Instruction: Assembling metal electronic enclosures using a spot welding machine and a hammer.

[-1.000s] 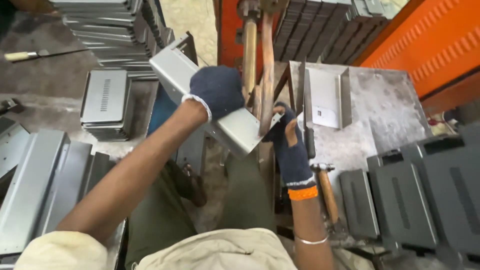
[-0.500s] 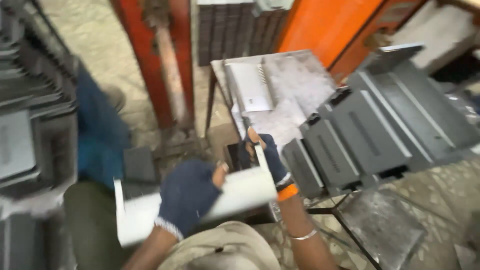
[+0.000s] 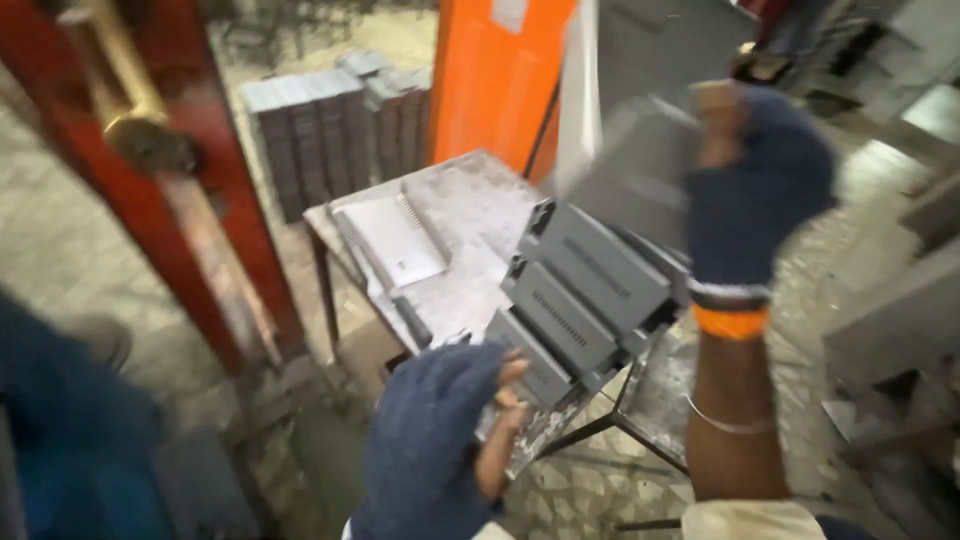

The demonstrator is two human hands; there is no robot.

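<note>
grey metal panel (image 3: 640, 150), blurred, is gripped in the gloved right hand (image 3: 755, 190) above the stacked grey housings (image 3: 585, 300) on the worn metal table (image 3: 470, 210), the gloved left hand (image 3: 440, 440) loosely curled, holding nothing, just below that stack, red post (image 3: 200, 200) left, tiled floor beneath.

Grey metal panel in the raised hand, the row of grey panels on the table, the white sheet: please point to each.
grey metal panel (image 3: 630, 160), head view, its blurred flat face.
row of grey panels (image 3: 585, 300), head view, middle panel's face.
white sheet (image 3: 395, 240), head view, centre.
</note>
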